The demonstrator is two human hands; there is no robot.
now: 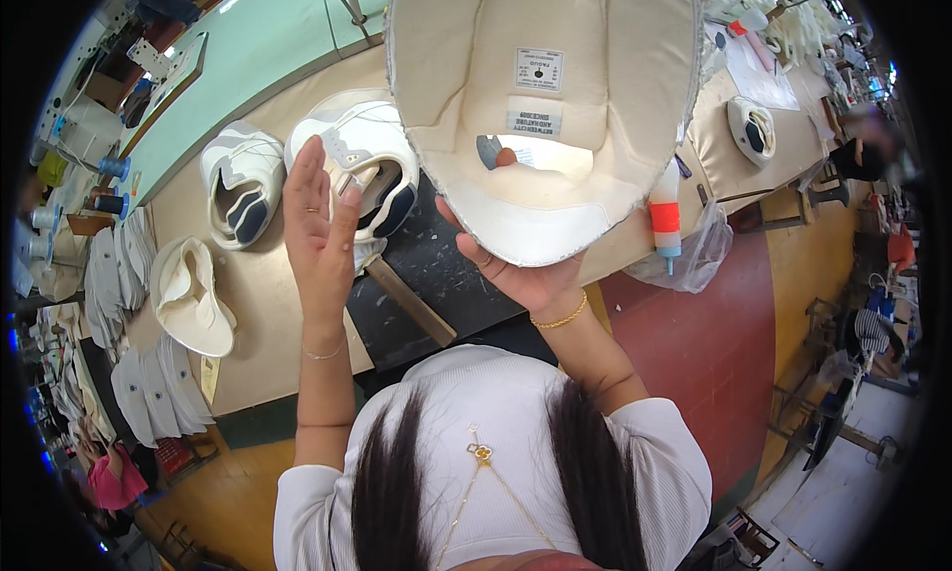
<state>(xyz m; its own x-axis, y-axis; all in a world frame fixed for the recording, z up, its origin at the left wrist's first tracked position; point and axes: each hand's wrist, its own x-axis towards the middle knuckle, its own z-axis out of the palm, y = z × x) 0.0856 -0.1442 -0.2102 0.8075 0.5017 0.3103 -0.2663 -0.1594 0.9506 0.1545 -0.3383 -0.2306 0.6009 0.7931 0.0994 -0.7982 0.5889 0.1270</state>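
Note:
Close to the camera, my right hand (531, 282) grips a large cream padded shoe upper (543, 97) from beneath. Its lining side faces me, with two small labels on it, and one fingertip shows through the opening in its lower part. My left hand (325, 219) is raised with its fingers stretched out, and holds nothing. Behind that hand stands a white and grey shoe upper (349, 125) with a dark inner label. A similar shoe upper (240, 179) lies to its left. Nearer on the left rests a small cream padded piece (191, 298).
A flat bar (410, 301) crosses the black work surface (436, 264). To the right are a bottle with a red band (665, 214), a clear plastic bag (702, 249) and another shoe upper (751, 132). Stacked white pieces (159, 393) line the left edge. Thread spools (111, 202) stand beyond.

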